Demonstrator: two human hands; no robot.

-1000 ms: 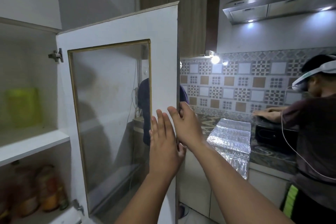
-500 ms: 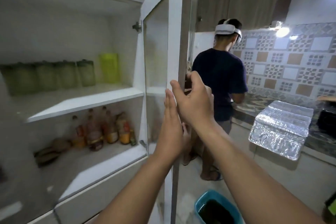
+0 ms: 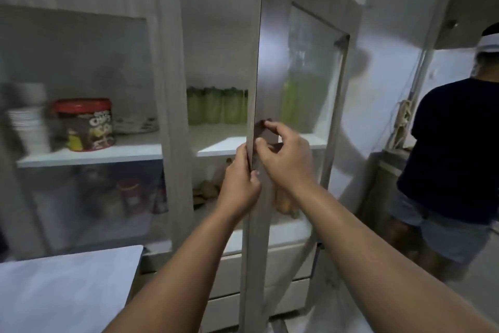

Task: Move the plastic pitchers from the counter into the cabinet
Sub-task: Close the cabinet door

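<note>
1. Right now both hands are on the free edge of the cabinet door (image 3: 253, 62), a tall frame with a glass pane that stands partly open, edge-on to the camera.
2. The left hand (image 3: 239, 184) is wrapped around that edge from the left side, fingers curled behind it and thumb on the front.
3. The right hand (image 3: 283, 154) pinches the same edge a little higher, with its fingertips at a small dark handle (image 3: 263, 126) and its thumb pressed to the edge.
4. Inside the cabinet (image 3: 216, 35), a row of green plastic pitchers (image 3: 216, 105) stands along the back of the middle shelf (image 3: 224, 147); one brighter green one (image 3: 294, 100) shows through the door's glass near the shelf's right end.
5. Below that shelf are some blurred brownish items that I cannot make out.
6. Behind the closed glass door on the left, a red-lidded tub (image 3: 85, 124) sits near the front edge of its shelf. Its label carries large white lettering on a dark ground, too blurred to read for sure.
7. Beside it, at the left end, is a stack of white cups (image 3: 28, 122), and behind it what looks like a stack of plates.
8. Another person (image 3: 453, 159) in a dark shirt stands at the right, back turned.
9. A white surface (image 3: 67, 284) fills the lower left corner.
</note>
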